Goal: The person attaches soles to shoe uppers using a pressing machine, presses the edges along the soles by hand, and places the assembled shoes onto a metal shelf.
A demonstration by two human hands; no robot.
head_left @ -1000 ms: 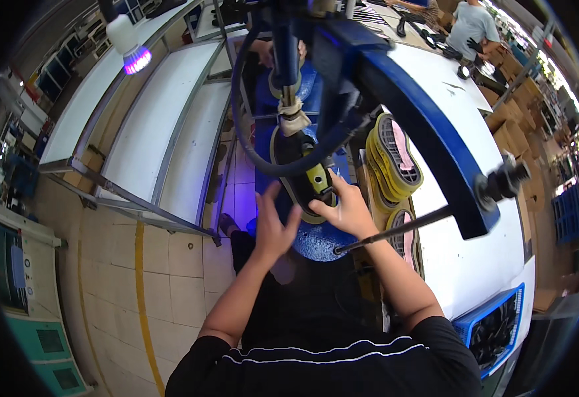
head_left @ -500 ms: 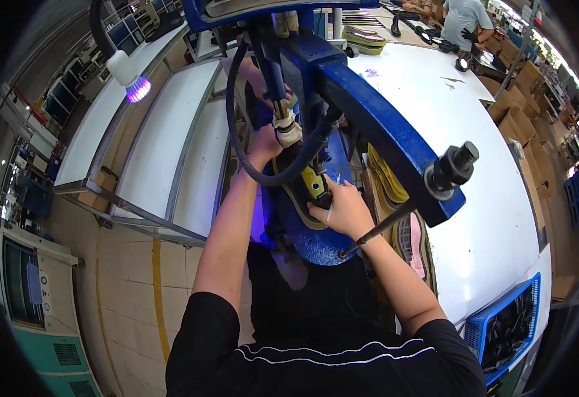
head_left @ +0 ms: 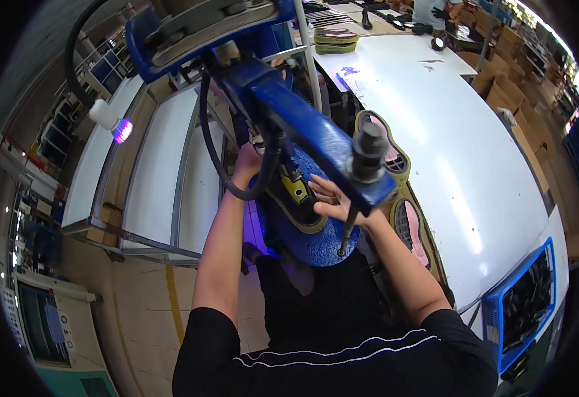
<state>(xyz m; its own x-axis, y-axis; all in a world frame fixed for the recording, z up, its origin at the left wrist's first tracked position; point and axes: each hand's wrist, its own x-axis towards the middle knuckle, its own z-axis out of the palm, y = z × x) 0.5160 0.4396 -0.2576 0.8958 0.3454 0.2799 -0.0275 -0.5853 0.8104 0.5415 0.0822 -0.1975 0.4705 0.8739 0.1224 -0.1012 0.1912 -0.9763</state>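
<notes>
On the blue plate [head_left: 326, 248] of the press lies a dark shoe [head_left: 308, 217] with a yellow-green patch and a yellowish sole edge, under the machine's head. My right hand [head_left: 332, 200] is beside the near end of the shoe, fingers stretched and apart, holding nothing; whether a fingertip touches the shoe I cannot tell. At the far end of the shoe is my left hand [head_left: 248, 160], against the press column, its fingers hidden behind the machine and the black cable [head_left: 220, 169].
The blue press arm [head_left: 309, 122] and its rod reach over my right hand. Soles with pink insides [head_left: 412, 228] lie along the edge of the white table [head_left: 461, 165]. A blue basket [head_left: 494, 331] holds black pieces. White shelves [head_left: 160, 165] and a lit lamp [head_left: 114, 122] stand left.
My right hand has let go of the shoe's near end and spread its fingers. The view has turned, so the press and table appear shifted left. My left hand stays by the press column.
</notes>
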